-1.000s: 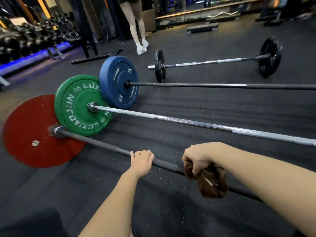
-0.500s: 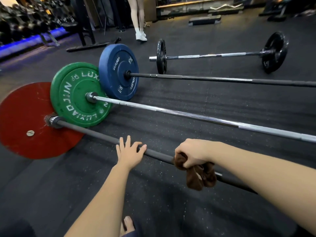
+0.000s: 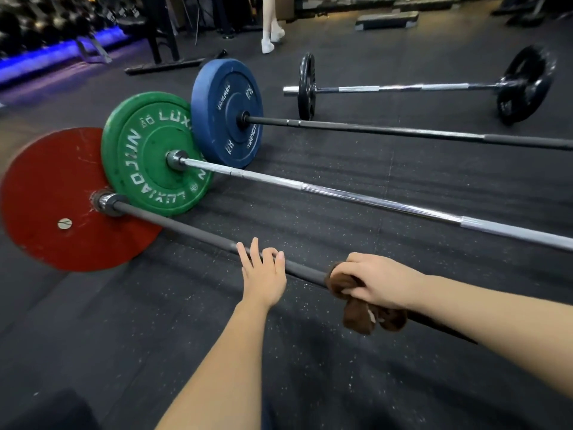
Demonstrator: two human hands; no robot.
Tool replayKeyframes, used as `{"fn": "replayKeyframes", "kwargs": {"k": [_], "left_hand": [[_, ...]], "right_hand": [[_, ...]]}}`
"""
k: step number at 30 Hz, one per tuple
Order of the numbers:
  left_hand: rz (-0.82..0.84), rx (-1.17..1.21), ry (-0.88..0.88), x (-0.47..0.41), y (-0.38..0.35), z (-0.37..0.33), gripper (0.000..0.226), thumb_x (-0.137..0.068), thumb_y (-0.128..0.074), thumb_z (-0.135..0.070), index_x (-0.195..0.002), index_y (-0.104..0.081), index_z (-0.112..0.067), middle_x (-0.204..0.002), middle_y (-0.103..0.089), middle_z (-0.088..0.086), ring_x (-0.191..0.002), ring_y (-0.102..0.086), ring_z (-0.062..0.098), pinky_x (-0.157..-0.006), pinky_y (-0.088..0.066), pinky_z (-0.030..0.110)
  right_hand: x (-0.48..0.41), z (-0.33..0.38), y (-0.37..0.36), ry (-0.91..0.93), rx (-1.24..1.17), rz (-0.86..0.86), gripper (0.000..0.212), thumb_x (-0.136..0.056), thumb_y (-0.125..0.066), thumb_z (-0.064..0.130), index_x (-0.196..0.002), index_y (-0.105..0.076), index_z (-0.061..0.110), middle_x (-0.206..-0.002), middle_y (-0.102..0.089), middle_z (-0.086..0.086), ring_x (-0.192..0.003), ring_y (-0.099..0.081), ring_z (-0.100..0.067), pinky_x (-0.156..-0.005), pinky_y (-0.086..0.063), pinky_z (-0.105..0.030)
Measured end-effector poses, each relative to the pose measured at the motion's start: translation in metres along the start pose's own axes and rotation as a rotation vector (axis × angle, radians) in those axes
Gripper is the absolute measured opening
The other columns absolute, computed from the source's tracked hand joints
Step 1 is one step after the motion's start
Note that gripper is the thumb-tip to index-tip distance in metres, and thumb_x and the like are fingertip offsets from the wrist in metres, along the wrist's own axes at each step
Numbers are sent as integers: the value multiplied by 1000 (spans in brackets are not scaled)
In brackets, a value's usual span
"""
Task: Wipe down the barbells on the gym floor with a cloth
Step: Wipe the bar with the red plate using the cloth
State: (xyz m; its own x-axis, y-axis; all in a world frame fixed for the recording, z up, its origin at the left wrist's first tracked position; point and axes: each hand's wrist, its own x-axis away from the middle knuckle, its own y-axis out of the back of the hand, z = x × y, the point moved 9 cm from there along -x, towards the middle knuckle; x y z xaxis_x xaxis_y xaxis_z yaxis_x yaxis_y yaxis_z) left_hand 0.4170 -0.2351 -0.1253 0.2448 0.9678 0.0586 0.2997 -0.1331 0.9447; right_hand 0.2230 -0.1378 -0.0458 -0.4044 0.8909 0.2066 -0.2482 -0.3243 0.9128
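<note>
Several barbells lie side by side on the black rubber floor. The nearest has a dark bar (image 3: 186, 229) and a red plate (image 3: 46, 197). My right hand (image 3: 375, 282) grips a brown cloth (image 3: 362, 315) wrapped over this bar, and the cloth's loose end hangs below my fingers. My left hand (image 3: 263, 271) rests on the same bar just left of the cloth, fingers spread and mostly straight. Behind it lie a chrome bar (image 3: 372, 201) with a green plate (image 3: 152, 153), a black bar (image 3: 403, 130) with a blue plate (image 3: 226, 113), and a short chrome barbell (image 3: 403, 87) with black plates.
A person's legs in white shoes (image 3: 271, 38) stand at the back. Dumbbell racks with blue lighting (image 3: 55, 35) line the far left. A black stand base (image 3: 161, 51) and a step platform (image 3: 386, 20) sit beyond the barbells.
My left hand has opened from a curled rest on the bar to spread fingers. The right hand with the cloth has slid left along the bar toward it.
</note>
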Motion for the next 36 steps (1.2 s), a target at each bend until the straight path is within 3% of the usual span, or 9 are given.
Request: {"fn": "replayKeyframes", "kwargs": {"k": [6,8,11,15,18,21,25,32,36], "left_hand": [[-10,322,-28,-1,2,-8,30,-85,-32,0,-109,-50,-3,-94,-57,22,-110,-58,64,-94,-29,87],[52,218,5,7,8,-10,36,-82,-42,6,-114,-56,-1,-102,-60,23,-119,-53,64,-99,-26,88],[-113,-163,-111,21,23,-22,44,-96,-38,0,-138,-52,-4,-131,-50,19,-143,-29,56,-116,10,75],[-77,-332,-159,19,10,-20,28,-80,-60,5,-106,-69,-2,-101,-63,19,-116,-58,55,-118,-4,73],[-163,-298,-153,19,15,-24,40,-85,-32,7,-106,-67,2,-98,-60,22,-115,-56,61,-115,-9,78],[-102,-310,-155,22,5,-16,44,-88,-24,6,-105,-65,2,-97,-59,22,-115,-55,62,-105,-19,85],[-95,-315,-149,17,0,-8,64,-94,3,3,-106,-59,0,-102,-56,21,-119,-52,58,-109,-21,83],[-167,-397,-119,18,11,-15,34,-81,-43,8,-106,-64,-1,-102,-61,19,-116,-56,52,-112,-22,77],[-114,-450,-167,19,14,-15,46,-58,-80,11,-100,-69,-4,-101,-65,16,-107,-63,47,-104,-36,77]], "right_hand": [[-29,20,-3,-44,82,-95,23,-101,-56,29,-124,-60,26,-111,-55,-1,-106,-57,-25,-89,-48,-36],[-52,31,-3,-72,45,-132,22,-100,-58,27,-121,-62,24,-112,-56,-3,-108,-57,-27,-91,-48,-38],[-72,36,-1,-115,-67,-174,18,-100,-59,25,-117,-64,25,-110,-56,-3,-108,-56,-26,-93,-48,-39],[-54,37,-6,-23,-82,-172,24,-100,-59,25,-123,-65,28,-112,-56,0,-109,-51,-22,-97,-44,-35],[-36,33,-7,62,-49,-83,31,-99,-62,26,-129,-63,31,-118,-56,2,-109,-52,-19,-98,-43,-32],[-39,23,-5,43,-61,-1,31,-97,-66,29,-128,-63,35,-119,-57,4,-111,-56,-17,-99,-45,-35],[-54,26,-6,8,-36,-26,27,-97,-63,28,-123,-63,33,-112,-54,5,-109,-57,-20,-95,-47,-35],[-87,18,-6,-110,-292,-115,22,-94,-66,33,-116,-67,35,-108,-65,7,-103,-61,-18,-93,-52,-39],[-81,11,-7,-99,-428,-104,28,-92,-71,32,-120,-70,37,-114,-67,10,-106,-60,-12,-95,-50,-31]]}}
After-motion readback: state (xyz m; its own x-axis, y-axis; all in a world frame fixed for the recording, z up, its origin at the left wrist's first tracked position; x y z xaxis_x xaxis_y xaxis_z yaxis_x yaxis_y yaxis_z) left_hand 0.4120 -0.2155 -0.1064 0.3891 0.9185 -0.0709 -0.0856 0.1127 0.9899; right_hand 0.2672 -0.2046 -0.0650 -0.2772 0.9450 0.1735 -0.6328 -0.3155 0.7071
